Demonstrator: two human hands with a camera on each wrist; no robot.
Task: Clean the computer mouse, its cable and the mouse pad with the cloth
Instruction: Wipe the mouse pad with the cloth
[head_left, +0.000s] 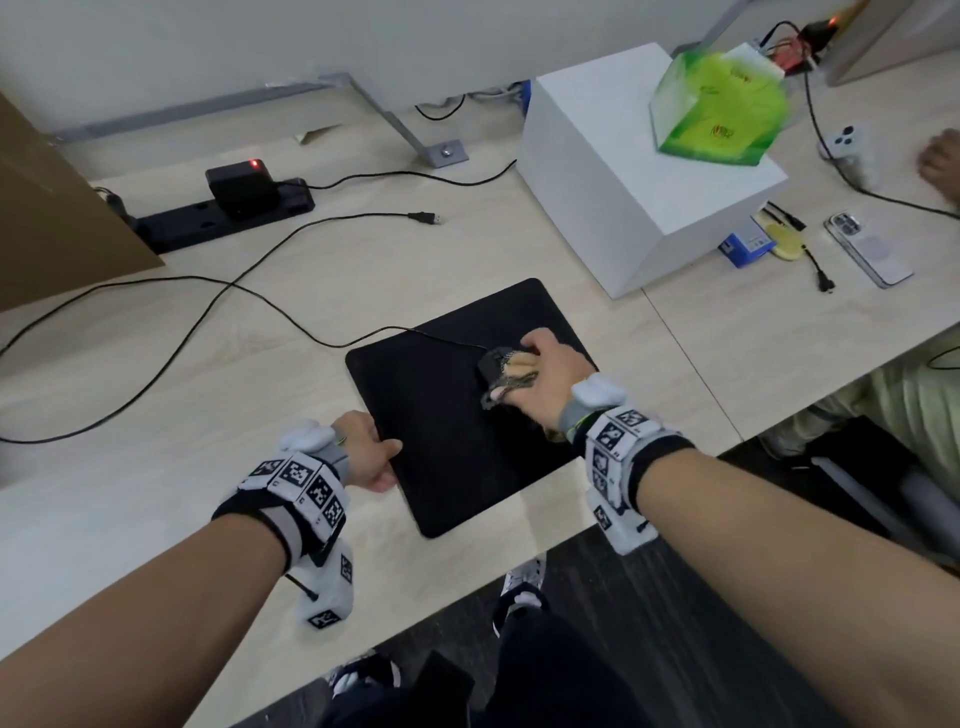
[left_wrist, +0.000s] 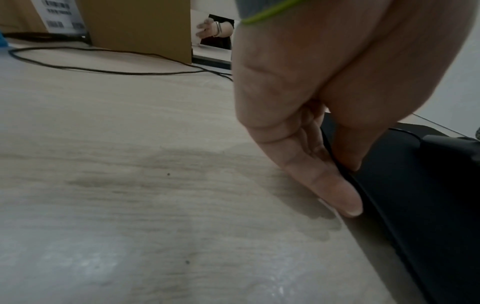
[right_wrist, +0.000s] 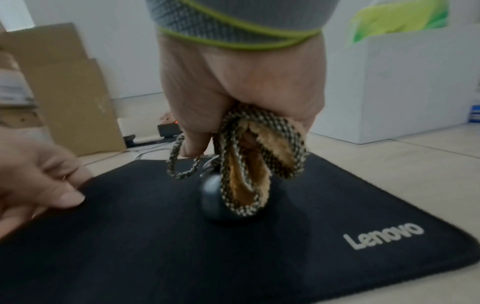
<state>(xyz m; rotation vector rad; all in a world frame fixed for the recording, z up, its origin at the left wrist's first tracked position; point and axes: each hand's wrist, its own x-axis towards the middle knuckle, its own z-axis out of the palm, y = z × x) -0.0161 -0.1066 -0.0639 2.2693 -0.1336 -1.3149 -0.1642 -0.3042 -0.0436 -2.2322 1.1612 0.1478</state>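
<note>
Right hand (head_left: 550, 379) clenched round bunched cloth (right_wrist: 249, 164), working over mouse (head_left: 491, 366) on far right part of mouse pad (head_left: 431, 415). Left hand (head_left: 366, 457) pinches pad's near-left edge, thumb on top. Judged: mouse stage underway; cable (head_left: 249, 270) and pad still pending. Cable trails left across desk (head_left: 156, 519); white box (head_left: 623, 171) close behind pad; desk front edge near

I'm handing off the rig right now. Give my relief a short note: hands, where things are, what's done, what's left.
Left hand: pinches the pad's left edge, holding it steady.
Right hand: grip on the bunched cloth, over the mouse.
Mouse sits on the pad; its cable trails left across the table, plug loose.
Done: cannot tell what is already wiped.
Left: finish mouse, then cable and pad.
</note>
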